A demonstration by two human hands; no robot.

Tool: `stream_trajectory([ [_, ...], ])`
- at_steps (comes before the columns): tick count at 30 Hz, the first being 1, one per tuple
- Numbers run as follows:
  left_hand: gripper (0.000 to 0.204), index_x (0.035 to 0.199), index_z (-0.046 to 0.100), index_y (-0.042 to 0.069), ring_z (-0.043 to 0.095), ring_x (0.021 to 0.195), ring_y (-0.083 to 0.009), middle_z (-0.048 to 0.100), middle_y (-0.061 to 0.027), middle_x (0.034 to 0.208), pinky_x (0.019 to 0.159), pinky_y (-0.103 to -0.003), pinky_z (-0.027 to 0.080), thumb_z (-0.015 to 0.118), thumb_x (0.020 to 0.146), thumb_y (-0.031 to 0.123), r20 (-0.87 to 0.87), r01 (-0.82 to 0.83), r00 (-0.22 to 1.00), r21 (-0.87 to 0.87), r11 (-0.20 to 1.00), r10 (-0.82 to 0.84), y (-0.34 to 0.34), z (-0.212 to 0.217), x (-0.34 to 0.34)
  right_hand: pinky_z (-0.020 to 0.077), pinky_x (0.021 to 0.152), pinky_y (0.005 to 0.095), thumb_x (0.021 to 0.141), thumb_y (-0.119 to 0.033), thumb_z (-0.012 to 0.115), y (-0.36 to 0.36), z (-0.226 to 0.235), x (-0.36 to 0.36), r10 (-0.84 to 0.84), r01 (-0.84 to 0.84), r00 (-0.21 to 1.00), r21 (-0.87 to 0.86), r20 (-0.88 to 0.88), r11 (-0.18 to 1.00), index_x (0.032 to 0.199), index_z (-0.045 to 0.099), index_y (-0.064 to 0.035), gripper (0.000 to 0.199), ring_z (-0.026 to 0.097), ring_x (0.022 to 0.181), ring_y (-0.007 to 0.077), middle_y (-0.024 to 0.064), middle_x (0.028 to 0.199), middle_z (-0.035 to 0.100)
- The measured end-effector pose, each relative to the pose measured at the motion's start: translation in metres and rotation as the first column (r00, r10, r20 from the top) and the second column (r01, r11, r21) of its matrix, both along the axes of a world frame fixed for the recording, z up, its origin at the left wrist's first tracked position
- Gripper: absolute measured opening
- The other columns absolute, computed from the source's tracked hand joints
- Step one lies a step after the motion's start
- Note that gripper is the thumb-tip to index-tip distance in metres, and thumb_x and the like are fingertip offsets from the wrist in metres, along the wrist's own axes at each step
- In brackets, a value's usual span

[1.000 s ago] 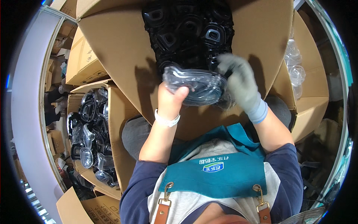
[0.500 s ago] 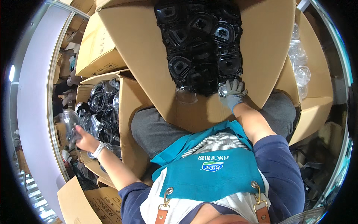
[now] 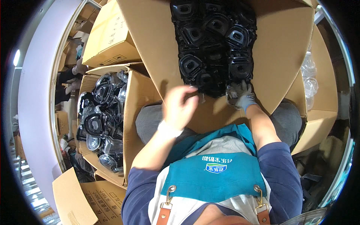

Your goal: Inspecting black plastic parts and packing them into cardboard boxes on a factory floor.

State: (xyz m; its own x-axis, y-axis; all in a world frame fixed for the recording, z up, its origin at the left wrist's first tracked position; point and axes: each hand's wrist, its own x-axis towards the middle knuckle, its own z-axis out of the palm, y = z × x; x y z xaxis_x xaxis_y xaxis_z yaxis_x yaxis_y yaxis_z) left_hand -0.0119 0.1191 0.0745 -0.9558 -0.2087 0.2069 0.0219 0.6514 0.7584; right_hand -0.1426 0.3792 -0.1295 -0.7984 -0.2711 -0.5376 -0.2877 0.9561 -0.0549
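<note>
2 hands at front box [image 3: 285,71] of black moulded parts [image 3: 215,45]: gloved right hand [image 3: 240,95] clamped on part at pile's near edge, bare left hand [image 3: 180,103] empty, fingers loose, just beside. mid-pick; next likely needs left-hand support for lift.

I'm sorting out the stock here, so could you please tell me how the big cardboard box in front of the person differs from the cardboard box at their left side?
The big open cardboard box in front holds bare black moulded plastic parts; the open cardboard box at the left holds black parts wrapped in clear bags. The front box is wider, with its flaps spread out. The gloved right hand reaches into the front box; neither hand touches the left box. Both are brown and open.
</note>
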Motion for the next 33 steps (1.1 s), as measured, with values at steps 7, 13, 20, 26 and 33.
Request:
stream_trajectory([
  [7, 0.060, 0.127, 0.055, 0.005, 0.050, 0.124, -0.0351, 0.053, -0.0169, 0.134, 0.102, -0.046, 0.042, 0.071, 0.081, 0.040, 0.626, -0.009, 0.727, -0.402, 0.915, 0.282, 0.024, -0.192, -0.130, 0.0428, 0.102, 0.0555, 0.075, -0.040, 0.080, -0.021, 0.010, -0.042, -0.769, 0.752, 0.599, -0.485, 0.221, 0.446, 0.149, 0.036, -0.0186, 0.088, 0.052, 0.124, 0.0320, 0.0110, 0.138, 0.051],
  [13, 0.046, 0.142, 0.043, 0.009, 0.046, 0.128, -0.0297, 0.040, -0.0124, 0.149, 0.100, -0.043, 0.043, 0.042, 0.097, 0.016, 0.434, -0.089, 0.804, -0.589, 0.803, 0.407, -0.007, -0.259, -0.145, 0.0488, 0.091, 0.0610, 0.089, -0.041, 0.067, -0.037, 0.107, -0.039, 0.000, 0.881, 0.257, -0.234, 0.967, -0.411, 0.137, 0.050, -0.0185, 0.056, 0.055, 0.117, 0.0316, 0.0102, 0.128, 0.054],
  [20, 0.023, 0.108, 0.065, 0.011, 0.060, 0.104, -0.0272, 0.066, -0.0089, 0.108, 0.085, -0.040, 0.048, 0.052, 0.091, 0.018, 0.537, 0.179, 0.791, -0.661, 0.729, 0.292, -0.014, -0.246, -0.166, 0.0403, 0.102, 0.0655, 0.080, -0.076, 0.055, -0.049, 0.195, -0.028, 0.594, 0.872, 0.397, -0.087, 0.700, -0.481, 0.151, 0.032, -0.0221, 0.092, 0.034, 0.136, 0.0491, 0.0232, 0.152, 0.030],
  [26, 0.055, 0.128, 0.056, 0.013, 0.039, 0.131, -0.0316, 0.047, -0.0108, 0.140, 0.101, -0.050, 0.037, 0.070, 0.080, 0.035, 0.451, 0.096, 0.819, -0.719, 0.689, 0.356, -0.012, -0.254, -0.149, 0.0291, 0.104, 0.0726, 0.088, -0.072, 0.045, -0.036, 0.231, -0.021, 0.745, 0.888, 0.422, -0.070, 0.517, -0.454, 0.153, 0.028, -0.0231, 0.083, 0.018, 0.143, 0.0503, 0.0207, 0.159, 0.018],
  [33, 0.039, 0.131, 0.055, 0.010, 0.046, 0.133, -0.0316, 0.052, -0.0126, 0.141, 0.106, -0.051, 0.035, 0.050, 0.096, 0.026, 0.669, 0.337, 0.679, -0.652, 0.679, 0.304, -0.021, -0.216, -0.190, 0.0240, 0.101, 0.0799, 0.091, -0.067, 0.046, 0.010, 0.248, -0.024, 0.765, 0.849, 0.526, -0.174, 0.370, -0.499, 0.154, 0.027, -0.0148, 0.084, 0.009, 0.145, 0.0493, 0.0194, 0.159, 0.018],
])
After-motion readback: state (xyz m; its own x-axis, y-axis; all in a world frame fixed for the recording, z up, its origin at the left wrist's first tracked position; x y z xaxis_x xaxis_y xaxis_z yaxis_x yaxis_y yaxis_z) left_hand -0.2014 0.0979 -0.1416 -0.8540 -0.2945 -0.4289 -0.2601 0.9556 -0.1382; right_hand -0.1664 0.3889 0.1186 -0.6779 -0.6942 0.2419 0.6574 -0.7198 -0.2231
